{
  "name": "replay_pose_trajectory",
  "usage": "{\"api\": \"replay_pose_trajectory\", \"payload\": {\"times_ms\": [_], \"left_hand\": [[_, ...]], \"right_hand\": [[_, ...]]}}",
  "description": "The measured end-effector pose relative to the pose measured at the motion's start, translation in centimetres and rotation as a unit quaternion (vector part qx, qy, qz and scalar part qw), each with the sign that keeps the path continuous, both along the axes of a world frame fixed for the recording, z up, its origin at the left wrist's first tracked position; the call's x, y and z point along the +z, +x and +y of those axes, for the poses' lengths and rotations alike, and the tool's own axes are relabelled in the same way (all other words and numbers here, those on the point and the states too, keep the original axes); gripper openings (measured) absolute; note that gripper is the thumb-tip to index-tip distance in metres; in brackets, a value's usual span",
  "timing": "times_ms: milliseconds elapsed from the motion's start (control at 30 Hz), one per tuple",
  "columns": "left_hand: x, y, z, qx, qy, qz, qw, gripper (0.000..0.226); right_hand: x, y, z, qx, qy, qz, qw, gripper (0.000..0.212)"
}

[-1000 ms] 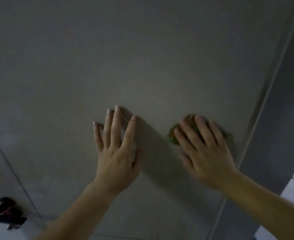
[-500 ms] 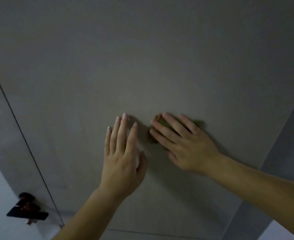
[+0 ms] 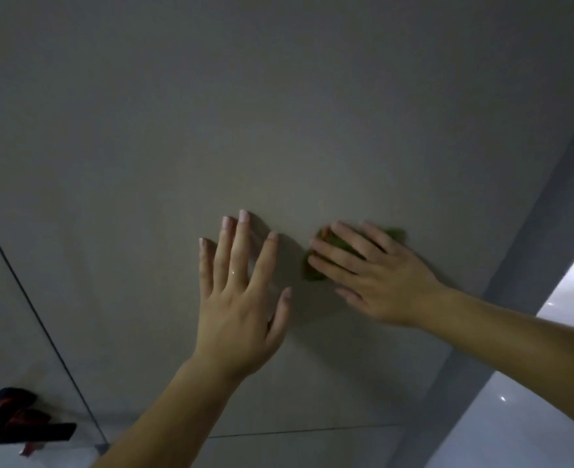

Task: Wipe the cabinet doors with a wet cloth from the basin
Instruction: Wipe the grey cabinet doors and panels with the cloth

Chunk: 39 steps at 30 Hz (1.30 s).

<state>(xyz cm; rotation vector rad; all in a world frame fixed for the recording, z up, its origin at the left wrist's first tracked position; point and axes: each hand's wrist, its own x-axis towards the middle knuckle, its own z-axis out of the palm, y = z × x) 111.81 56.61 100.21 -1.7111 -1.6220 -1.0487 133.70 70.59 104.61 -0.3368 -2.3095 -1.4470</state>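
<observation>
Cloth [image 3: 316, 270], green, crumpled, mid-frame right, pressed under right hand [image 3: 378, 276], fingers spread over it. Left hand [image 3: 241, 298] flat, fingers splayed, on smooth matte grey door [image 3: 278, 113]. Dark seam lower left; glossy floor [image 3: 522, 430] lower right.

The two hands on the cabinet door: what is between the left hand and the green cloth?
Nothing but bare door. In the head view, a shadowed strip of the cabinet door separates the left hand from the green cloth under the right hand.

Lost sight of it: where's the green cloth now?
Head view, right of centre: the green cloth is pressed under the right hand against the cabinet door.
</observation>
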Motion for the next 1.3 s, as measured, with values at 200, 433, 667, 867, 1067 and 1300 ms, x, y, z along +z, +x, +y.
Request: {"api": "replay_pose_trajectory", "payload": {"times_ms": [200, 433, 667, 867, 1067, 1300], "left_hand": [[0.7, 2.4, 1.6, 0.038, -0.012, 0.046, 0.998, 0.073], [-0.4, 4.9, 2.9, 0.065, -0.015, 0.014, 0.998, 0.08], [-1.7, 6.9, 3.3, 0.1, -0.024, -0.01, 0.995, 0.083], [-4.1, 9.5, 3.8, 0.122, -0.053, -0.04, 0.99, 0.086], [-4.4, 10.6, 5.4, 0.137, -0.047, -0.071, 0.987, 0.083], [-4.7, 10.5, 5.4, 0.17, -0.051, -0.055, 0.983, 0.077]], "right_hand": [[4.5, 2.1, 2.0, -0.006, -0.039, 0.232, 0.972, 0.065], [-3.6, 6.6, 3.6, -0.013, -0.027, 0.112, 0.993, 0.072], [3.8, 9.1, 5.8, 0.032, -0.042, 0.303, 0.951, 0.063], [-6.8, 13.5, 6.5, 0.007, -0.013, 0.052, 0.999, 0.079], [0.5, 12.4, 6.9, 0.063, -0.071, 0.295, 0.951, 0.063], [-9.3, 12.3, 5.8, 0.024, -0.066, 0.131, 0.989, 0.073]]}}
